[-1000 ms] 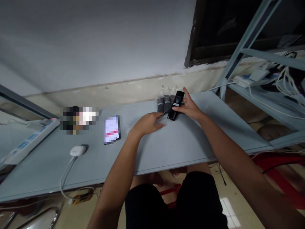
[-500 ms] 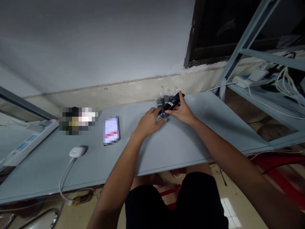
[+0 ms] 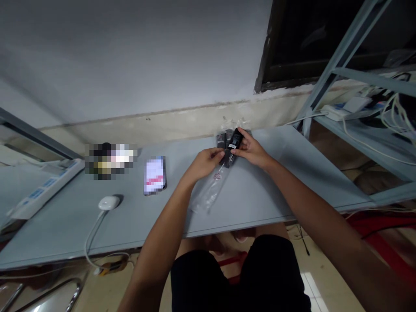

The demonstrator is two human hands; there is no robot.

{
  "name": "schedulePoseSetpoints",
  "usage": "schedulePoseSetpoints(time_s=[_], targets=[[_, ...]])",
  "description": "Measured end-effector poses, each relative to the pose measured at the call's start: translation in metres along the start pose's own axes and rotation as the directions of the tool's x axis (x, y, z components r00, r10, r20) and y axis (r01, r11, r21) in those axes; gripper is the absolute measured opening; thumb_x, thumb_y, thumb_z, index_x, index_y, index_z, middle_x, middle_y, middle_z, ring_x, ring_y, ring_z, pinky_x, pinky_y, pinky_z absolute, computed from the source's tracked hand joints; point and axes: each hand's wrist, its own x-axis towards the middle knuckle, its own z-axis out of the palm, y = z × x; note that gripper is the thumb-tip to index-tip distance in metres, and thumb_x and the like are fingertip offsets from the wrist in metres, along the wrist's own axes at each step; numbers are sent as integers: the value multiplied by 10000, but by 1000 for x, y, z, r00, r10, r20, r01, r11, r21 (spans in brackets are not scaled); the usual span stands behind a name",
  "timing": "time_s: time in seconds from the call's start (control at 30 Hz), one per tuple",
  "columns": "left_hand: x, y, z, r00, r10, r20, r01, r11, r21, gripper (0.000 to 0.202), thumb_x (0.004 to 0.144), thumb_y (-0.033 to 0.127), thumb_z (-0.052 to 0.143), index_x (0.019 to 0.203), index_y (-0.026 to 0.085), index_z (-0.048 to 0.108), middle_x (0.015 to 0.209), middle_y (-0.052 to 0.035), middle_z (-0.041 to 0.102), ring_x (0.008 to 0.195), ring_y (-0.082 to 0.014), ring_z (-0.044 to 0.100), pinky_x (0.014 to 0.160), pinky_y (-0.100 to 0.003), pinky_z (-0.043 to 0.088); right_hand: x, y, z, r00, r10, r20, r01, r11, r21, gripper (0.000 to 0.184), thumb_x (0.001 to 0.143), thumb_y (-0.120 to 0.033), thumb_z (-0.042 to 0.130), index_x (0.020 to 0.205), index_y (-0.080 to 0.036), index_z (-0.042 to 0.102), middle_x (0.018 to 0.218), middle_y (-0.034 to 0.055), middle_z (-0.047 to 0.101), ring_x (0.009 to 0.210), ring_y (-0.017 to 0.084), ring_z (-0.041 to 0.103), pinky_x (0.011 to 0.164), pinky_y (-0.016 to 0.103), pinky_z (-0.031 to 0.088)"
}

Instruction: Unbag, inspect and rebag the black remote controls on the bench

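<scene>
A slim black stick-like item [image 3: 235, 139] with a white label stands tilted above the desk. My right hand [image 3: 251, 149] is closed around it, thumb across its lower part. From its lower end a clear plastic sleeve [image 3: 209, 190] trails toward the desk's front edge, with small red print on it. My left hand [image 3: 209, 162] pinches the upper part of this sleeve, just left of the black item. Right behind my hands, by the wall, lie several similar dark items [image 3: 221, 139] in clear plastic. What kind of item these are, I cannot make out.
On the grey desk [image 3: 260, 195] to the left are a phone [image 3: 154, 175], a white corded device [image 3: 108, 203], a blurred-out pile [image 3: 110, 159] and a power strip [image 3: 48, 188]. A metal shelf [image 3: 373, 147] with cables stands at the right.
The black item has turned more upright in my right hand. The clear sleeve now stretches out below it toward me, and my left fingers have closed to a pinch on it.
</scene>
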Motion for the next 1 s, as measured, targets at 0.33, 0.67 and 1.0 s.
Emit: schedulePoseSetpoints(time_s=[0.33,0.67,1.0], targets=[[4,-11,4,956,-283,82,289,850,-440,172,825,286,784,776,131,729,699,-38,659,639,-111,554,690,-278,459,-5,-7,-3,995,5,99,-1,999,-36,1071,691,-415,972,1587,-352,387,1361,90,680,879,184,728,960,431,610],[11,-16,17,982,-184,-54,143,889,-435,283,852,393,765,786,129,688,660,0,598,605,-111,504,641,-271,400,-14,-28,11,974,1,226,39,984,-175,412,840,-555,791,995,-185,694,873,22,697,760,162,630,722,300,495],[11,-14,18,987,-97,-125,39,914,-404,216,944,353,698,883,155,636,730,-4,615,669,-131,557,684,-265,450,-16,-34,13,972,20,235,43,966,-257,455,891,-621,689,872,-168,726,684,0,628,584,122,482,559,267,351]])
